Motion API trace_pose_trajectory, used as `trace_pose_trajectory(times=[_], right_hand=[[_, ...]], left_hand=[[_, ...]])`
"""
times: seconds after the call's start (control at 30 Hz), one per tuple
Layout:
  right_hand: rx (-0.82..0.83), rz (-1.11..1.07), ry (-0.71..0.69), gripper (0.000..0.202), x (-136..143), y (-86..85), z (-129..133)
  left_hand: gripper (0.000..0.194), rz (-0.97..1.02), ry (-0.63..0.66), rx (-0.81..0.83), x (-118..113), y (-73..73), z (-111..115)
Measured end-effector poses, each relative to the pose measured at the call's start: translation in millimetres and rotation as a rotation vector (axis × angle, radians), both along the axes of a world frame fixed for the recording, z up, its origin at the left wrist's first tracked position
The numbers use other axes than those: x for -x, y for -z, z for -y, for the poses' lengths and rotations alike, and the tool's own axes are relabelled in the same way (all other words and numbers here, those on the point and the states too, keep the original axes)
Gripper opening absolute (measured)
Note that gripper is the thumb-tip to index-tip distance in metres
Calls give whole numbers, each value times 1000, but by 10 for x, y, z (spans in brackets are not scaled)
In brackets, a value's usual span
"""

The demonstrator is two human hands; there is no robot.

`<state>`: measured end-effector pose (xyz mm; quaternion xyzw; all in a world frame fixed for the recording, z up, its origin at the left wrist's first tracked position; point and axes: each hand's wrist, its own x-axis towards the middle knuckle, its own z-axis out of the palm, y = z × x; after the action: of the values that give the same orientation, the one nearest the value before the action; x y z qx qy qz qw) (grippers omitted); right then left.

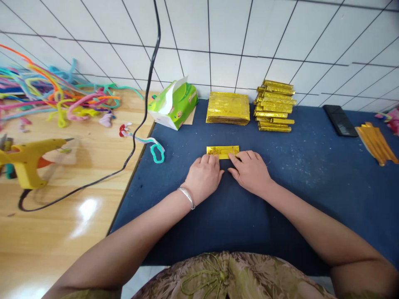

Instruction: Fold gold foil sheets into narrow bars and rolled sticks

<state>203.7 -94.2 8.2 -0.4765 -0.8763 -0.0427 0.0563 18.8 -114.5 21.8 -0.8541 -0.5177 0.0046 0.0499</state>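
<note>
A small gold foil strip [222, 151] lies flat on the dark blue table surface. My left hand [204, 176] presses its curled fingertips on the strip's lower left edge. At the lower right edge, the fingers of my right hand [251, 171] rest on the strip, with the thumb pointing towards my left hand. A silver bracelet circles my left wrist. Behind the strip sits a neat stack of gold foil sheets [227, 109]. To the right of that stack is a pile of folded gold strips [274, 107].
A green tissue box [177, 104] stands at the back left. Farther left are a yellow glue gun [28, 160] with a black cable [149, 83] and tangled pipe cleaners [62, 97]. On the right lie a black phone [339, 120] and more gold strips [376, 143].
</note>
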Motion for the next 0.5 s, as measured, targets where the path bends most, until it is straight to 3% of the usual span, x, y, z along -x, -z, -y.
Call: trace_pose_trajectory(times=[0.3, 0.5], right_hand=[[-65, -122, -64, 36, -131, 80, 18], [-42, -215, -177, 27, -104, 18, 130]], left_hand=[[43, 61, 38, -28, 43, 19, 35], [50, 148, 27, -55, 123, 112, -114]])
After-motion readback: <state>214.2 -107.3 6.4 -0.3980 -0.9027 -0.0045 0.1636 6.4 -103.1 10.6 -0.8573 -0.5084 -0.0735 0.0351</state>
